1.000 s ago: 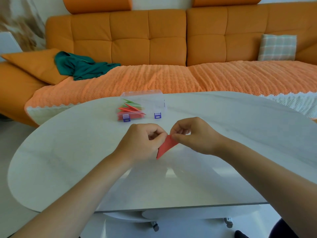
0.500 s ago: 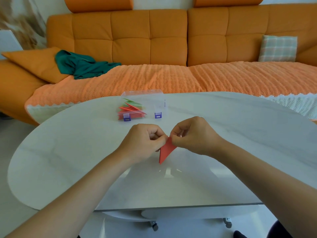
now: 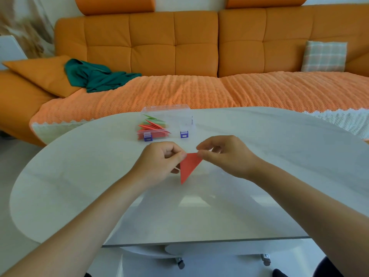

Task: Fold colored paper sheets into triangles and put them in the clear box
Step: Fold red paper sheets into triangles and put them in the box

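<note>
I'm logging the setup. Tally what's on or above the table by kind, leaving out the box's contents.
box: 1
purple latches: 2
triangle: 1
left hand, right hand, both pinching it: 2
Total: 6

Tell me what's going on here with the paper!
A person is folding paper. The left hand and the right hand pinch a red paper triangle by its top corners over the white table. Further back sits the clear box, with red and green folded triangles already inside.
</note>
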Available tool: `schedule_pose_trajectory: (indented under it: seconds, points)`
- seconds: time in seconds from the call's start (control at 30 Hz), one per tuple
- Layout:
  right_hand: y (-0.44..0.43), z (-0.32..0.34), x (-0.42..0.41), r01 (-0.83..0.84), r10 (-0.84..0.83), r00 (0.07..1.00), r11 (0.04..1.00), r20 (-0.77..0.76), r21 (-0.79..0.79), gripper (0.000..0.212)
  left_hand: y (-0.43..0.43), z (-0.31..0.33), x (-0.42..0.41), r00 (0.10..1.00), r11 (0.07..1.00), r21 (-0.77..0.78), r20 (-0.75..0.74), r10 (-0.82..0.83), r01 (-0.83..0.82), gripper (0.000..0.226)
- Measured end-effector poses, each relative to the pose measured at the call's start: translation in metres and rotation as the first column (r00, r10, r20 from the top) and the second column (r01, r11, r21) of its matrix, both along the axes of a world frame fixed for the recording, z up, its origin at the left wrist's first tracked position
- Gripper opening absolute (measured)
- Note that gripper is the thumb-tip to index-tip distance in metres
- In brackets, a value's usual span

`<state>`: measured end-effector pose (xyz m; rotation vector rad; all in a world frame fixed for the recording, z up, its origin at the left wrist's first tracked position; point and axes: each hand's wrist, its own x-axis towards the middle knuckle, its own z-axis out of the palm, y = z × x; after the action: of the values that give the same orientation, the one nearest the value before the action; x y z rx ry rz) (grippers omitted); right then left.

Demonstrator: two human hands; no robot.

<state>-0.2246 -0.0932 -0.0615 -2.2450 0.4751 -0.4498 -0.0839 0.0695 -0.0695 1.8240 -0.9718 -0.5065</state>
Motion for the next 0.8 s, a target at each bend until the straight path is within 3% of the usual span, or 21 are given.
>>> schedule_pose_trajectory:
  seconds: [0.3,0.4,0.53,0.8]
  points:
    - [0.016,-0.004,0.006,-0.043,0.04,0.999,0.993,-0.033,-0.107,0.016,-0.003,0.002,-0.011,0.985,0.999,0.053,0.173,-0.003,-0.006,0.015]
    - [0.012,-0.001,0.007,0.019,-0.02,1.0,0.998,-0.02,-0.059,0.017,0.001,0.008,-0.001,0.994,0.998,0.066,0.109,0.004,-0.011,0.015]
    - [0.001,0.002,0.004,0.139,-0.141,0.99,0.989,0.02,0.057,0.018,0.006,0.006,0.014,0.992,0.992,-0.01,0.004,0.13,-0.13,0.015]
    - [0.013,-0.003,0.007,0.106,-0.126,0.99,0.963,0.066,0.249,0.017,-0.007,-0.004,-0.014,0.954,0.979,-0.132,-0.275,0.116,-0.157,0.016]
